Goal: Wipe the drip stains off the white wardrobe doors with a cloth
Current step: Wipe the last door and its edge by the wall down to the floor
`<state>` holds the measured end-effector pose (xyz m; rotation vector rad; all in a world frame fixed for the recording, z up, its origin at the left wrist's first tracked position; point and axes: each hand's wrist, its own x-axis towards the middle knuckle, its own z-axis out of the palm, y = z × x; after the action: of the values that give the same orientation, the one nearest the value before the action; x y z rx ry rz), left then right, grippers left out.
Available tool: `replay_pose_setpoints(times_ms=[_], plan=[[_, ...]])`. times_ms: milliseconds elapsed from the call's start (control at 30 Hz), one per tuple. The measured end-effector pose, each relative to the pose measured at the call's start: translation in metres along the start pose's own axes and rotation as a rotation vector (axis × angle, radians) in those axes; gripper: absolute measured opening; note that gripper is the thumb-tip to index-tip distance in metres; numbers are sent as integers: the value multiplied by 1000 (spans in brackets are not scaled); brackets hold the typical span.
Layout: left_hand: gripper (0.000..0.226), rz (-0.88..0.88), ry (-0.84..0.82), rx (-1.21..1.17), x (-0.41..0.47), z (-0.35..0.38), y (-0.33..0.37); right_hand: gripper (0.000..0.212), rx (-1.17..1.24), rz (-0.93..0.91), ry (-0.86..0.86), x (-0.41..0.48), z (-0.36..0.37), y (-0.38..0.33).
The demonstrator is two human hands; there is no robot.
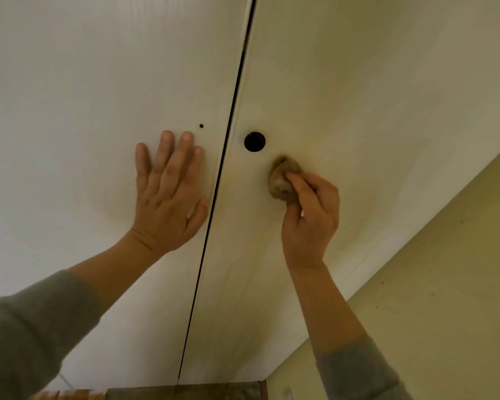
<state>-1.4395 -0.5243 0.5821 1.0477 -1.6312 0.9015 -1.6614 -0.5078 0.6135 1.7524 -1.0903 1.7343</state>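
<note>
Cloth: brown wad (283,180) gripped by the right hand (309,217), pressed on the right door (358,111).
Left hand (168,194): flat, bracing the left door (70,111).
Streaks (228,284): faint, running lengthwise below the cloth, nearer the right hand.

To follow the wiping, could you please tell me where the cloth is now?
In the head view, the cloth is bunched in the right hand against the right door, just below and right of the round hole.

Right hand (309,215), cloth (283,180) against door (358,96)
</note>
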Motion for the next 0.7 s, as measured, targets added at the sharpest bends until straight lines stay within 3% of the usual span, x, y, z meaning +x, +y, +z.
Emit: replay_pose_setpoints(times_ms=[100,300,367,433,600,700], plan=[[68,-32,22,60,-5,17,8,23,5,-50,-8,-22,11,10],[71,18,90,166,-11,36,2,24,-80,14,-431,-140,-13,41],[72,14,90,161,-13,36,1,25,-64,77,-490,-145,-22,36],[72,8,85,166,-13,35,2,25,-44,93,-426,-121,-30,27],[73,5,83,163,-10,33,2,24,-44,32,-18,-15,-31,31],[74,5,87,168,-10,33,2,29,-24,5,62,-2,-16,43]])
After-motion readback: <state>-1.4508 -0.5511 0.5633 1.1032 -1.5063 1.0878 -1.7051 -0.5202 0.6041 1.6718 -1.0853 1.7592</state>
